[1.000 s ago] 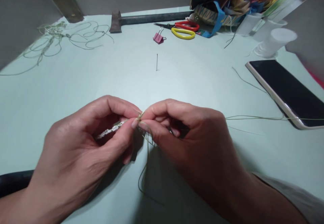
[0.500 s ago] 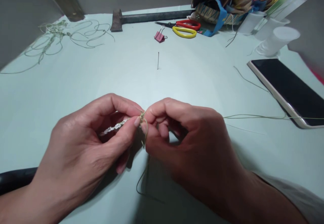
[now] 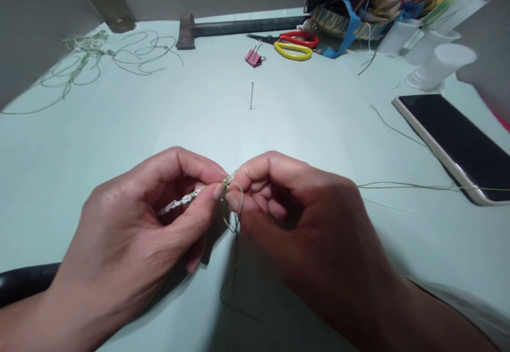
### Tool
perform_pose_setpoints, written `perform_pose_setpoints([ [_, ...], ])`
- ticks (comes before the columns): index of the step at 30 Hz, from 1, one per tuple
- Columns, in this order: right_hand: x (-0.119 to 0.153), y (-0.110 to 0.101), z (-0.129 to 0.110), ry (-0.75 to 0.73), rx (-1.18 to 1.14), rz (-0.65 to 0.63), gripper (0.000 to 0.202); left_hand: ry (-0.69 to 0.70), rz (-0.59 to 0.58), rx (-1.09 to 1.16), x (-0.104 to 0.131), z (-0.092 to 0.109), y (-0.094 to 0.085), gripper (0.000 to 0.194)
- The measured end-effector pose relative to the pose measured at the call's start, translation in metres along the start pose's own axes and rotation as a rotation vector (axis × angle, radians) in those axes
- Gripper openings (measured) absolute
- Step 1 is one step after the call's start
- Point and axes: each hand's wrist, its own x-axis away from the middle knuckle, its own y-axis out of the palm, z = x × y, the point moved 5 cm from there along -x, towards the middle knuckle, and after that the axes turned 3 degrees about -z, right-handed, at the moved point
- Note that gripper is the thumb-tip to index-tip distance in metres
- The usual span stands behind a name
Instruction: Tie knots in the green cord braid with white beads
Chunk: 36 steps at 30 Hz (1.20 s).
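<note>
Thumb and forefinger of my left hand (image 3: 159,214) pinch the end of a white and green braided cord (image 3: 181,202), whose other part runs back into the palm. Close on its right, my right hand (image 3: 295,208) is closed, its thumb and forefinger pinching thin green strands at the braid's end. A loop of green cord (image 3: 241,203) hangs below the fingertips, and its tail trails down over the table. More green cord (image 3: 402,184) comes out beyond my right hand toward the phone. The knot itself is partly hidden by the fingertips.
At the back lie a hammer (image 3: 247,26), red and yellow scissors (image 3: 292,51), a pink binder clip (image 3: 254,58) and a needle-like pin (image 3: 252,96). Tangled green cord (image 3: 90,49) is at back left. A phone (image 3: 458,139) and white spools (image 3: 442,68) stand right, before a colourful bag (image 3: 358,7).
My right fingertips have drawn slightly right, away from the left ones. The green loop beneath them looks wider. The left hand keeps its pinch, and the view has shifted a little.
</note>
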Motion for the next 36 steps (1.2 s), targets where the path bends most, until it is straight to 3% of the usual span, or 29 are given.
perform_pose_setpoints([
  [12,0.006,-0.007,-0.006,-0.126,-0.014,-0.012,0.019,-0.022,0.022,-0.005,0.001,-0.001,0.0,0.008],
  [16,-0.002,0.003,-0.004,0.015,-0.237,-0.008,0.033,-0.002,0.032,0.017,0.0,0.0,0.001,0.008],
  [18,-0.002,0.006,0.0,0.091,-0.268,-0.031,0.031,0.016,0.032,0.008,-0.001,0.001,0.001,0.009],
  [21,0.0,0.003,0.002,0.089,-0.217,-0.056,0.019,0.038,0.033,-0.012,-0.001,0.003,0.001,0.009],
  [29,0.002,-0.001,0.006,0.175,-0.211,-0.046,0.014,0.085,0.028,-0.047,0.009,0.001,-0.004,0.011],
  [36,0.003,-0.002,0.004,0.039,-0.018,-0.004,0.015,0.116,0.045,-0.079,0.006,0.002,-0.001,0.007],
])
